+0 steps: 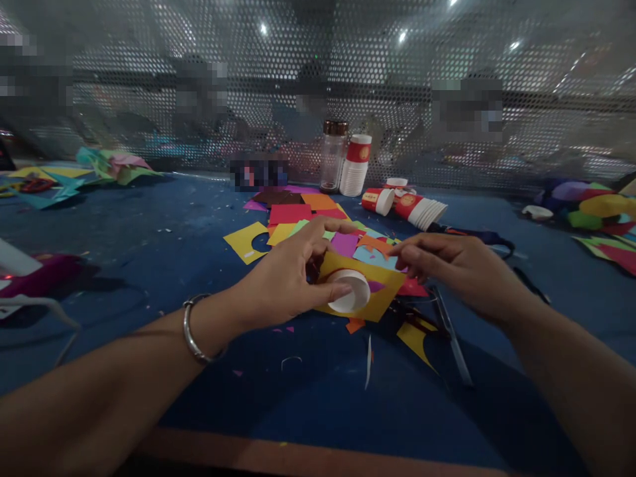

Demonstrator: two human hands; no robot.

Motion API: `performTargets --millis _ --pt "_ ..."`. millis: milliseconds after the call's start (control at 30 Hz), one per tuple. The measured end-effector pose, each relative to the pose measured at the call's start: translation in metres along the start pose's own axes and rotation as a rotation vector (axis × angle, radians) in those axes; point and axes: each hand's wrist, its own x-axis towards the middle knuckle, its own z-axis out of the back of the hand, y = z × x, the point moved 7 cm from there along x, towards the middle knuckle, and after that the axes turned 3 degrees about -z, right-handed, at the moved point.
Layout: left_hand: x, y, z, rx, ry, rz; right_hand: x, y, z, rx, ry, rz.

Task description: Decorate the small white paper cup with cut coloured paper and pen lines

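Observation:
My left hand [291, 271], with a silver bangle on its wrist, grips a white paper cup piece [350, 301]; the thumb lies over its round white end and the fingers are partly hidden behind. Yellow paper [390, 291] lies around and behind this cup piece, with a small purple paper shape [376, 286] on it. At the paper's upper right corner is my right hand [447, 258], fingers curled and thumb close to the index finger. Whatever may be between those fingertips is too small to make out. Coloured paper sheets [291, 213] lie just beyond both hands.
Yellow paper with a cut hole [242, 244] lies left. A metal craft knife or similar tool [453, 338] lies right, beside a yellow scrap [416, 341]. Stacked paper cups [355, 169], a clear bottle [332, 159] and toppled cups [420, 209] are behind. A perforated metal screen [298, 59] borders the table.

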Motion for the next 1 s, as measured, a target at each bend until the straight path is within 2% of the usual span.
performTargets --millis 100,233,433,533,667,1000 --pt "0.0 -0.005 -0.004 0.126 0.053 -0.042 -0.005 0.01 -0.017 0.032 0.11 0.079" --pt "0.0 -0.007 -0.003 0.135 0.036 -0.051 -0.009 0.013 -0.023 0.076 0.097 0.129" --pt "0.001 0.017 -0.008 -0.117 0.151 0.179 -0.009 0.015 -0.015 0.126 -0.001 0.091" --pt "0.004 0.026 -0.008 -0.167 0.196 0.253 -0.008 0.014 -0.011 0.146 -0.047 0.058" --pt "0.007 0.028 -0.002 -0.247 0.09 0.283 -0.008 0.011 -0.011 0.16 -0.056 0.028" --pt "0.009 0.023 0.003 -0.526 -0.121 0.245 -0.006 0.007 -0.022 0.214 0.029 -0.035"
